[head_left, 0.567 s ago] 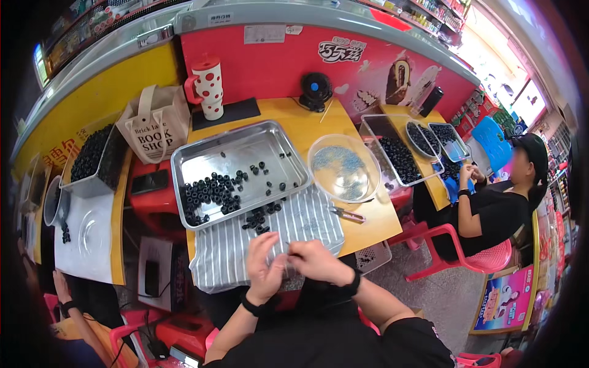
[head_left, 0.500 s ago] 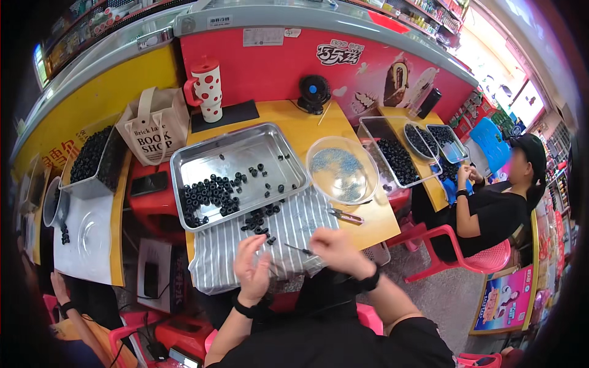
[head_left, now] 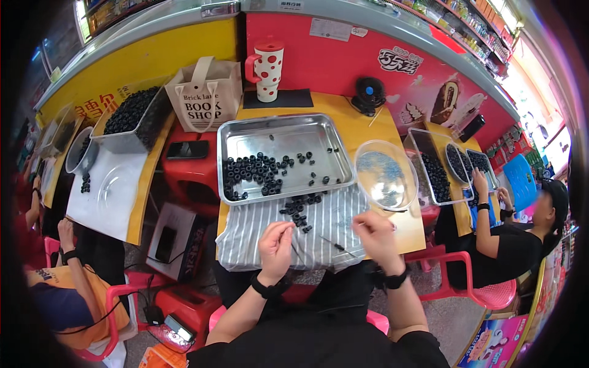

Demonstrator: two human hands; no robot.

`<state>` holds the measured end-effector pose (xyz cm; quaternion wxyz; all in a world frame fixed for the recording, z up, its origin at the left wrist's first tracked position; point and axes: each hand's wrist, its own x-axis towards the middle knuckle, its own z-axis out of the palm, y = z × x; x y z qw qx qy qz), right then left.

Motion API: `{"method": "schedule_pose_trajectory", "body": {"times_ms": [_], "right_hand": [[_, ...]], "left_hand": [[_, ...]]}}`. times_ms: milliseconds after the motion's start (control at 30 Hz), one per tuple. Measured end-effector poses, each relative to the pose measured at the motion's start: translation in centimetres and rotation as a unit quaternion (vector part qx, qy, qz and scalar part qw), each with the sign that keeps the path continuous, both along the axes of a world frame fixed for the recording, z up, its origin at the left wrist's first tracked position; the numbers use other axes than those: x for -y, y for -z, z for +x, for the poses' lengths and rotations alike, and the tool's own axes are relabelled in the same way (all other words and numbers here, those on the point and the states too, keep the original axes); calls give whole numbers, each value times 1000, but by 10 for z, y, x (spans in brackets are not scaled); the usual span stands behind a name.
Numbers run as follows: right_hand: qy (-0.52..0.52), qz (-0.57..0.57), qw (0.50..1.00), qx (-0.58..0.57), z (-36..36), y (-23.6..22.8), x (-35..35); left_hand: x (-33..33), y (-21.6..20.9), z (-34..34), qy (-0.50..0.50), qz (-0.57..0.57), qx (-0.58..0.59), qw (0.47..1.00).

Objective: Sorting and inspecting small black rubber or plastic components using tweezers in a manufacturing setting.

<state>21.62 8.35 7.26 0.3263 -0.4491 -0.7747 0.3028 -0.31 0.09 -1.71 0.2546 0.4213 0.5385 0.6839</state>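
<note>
My left hand point(head_left: 275, 250) is above the front of the grey-and-white striped cloth point(head_left: 248, 236), fingertips pinched together. Whatever it may hold is too small to make out. To the right, my right hand point(head_left: 377, 238) has its fingers curled in over the cloth's edge, also with nothing identifiable between them. Between the hands, a thin dark pointed tool point(head_left: 337, 246) lies on the cloth. Several small black ring-shaped parts point(head_left: 297, 210) are on the cloth just beyond my left hand. More of these parts point(head_left: 254, 173) lie in the shallow metal tray point(head_left: 283, 120), mostly on its left side.
A round clear tub point(head_left: 409, 178) with tiny bluish bits stands right of the tray. Behind are a spotted tumbler point(head_left: 268, 75), a canvas bag point(head_left: 205, 98) and a small fan point(head_left: 369, 95). Co-workers sit on both sides, beside bins point(head_left: 132, 116) of black parts.
The view has turned left, shifting the scene rightward. My left fingers have closed from apart to a pinch. My right hand has moved away from the thin tool. The right-hand co-worker has raised a hand.
</note>
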Motion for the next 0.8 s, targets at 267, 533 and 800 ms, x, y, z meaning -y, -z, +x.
{"method": "schedule_pose_trajectory", "body": {"times_ms": [267, 533, 800], "right_hand": [[-117, 111, 966, 201, -86, 42, 13], [-113, 0, 968, 225, -76, 31, 7], [-91, 182, 947, 250, -87, 39, -18]], "left_hand": [[2, -6, -2, 16, -1, -7, 1000], [3, -1, -5, 25, 8, -1, 1000], [4, 0, -3, 30, 5, -17, 999]]}}
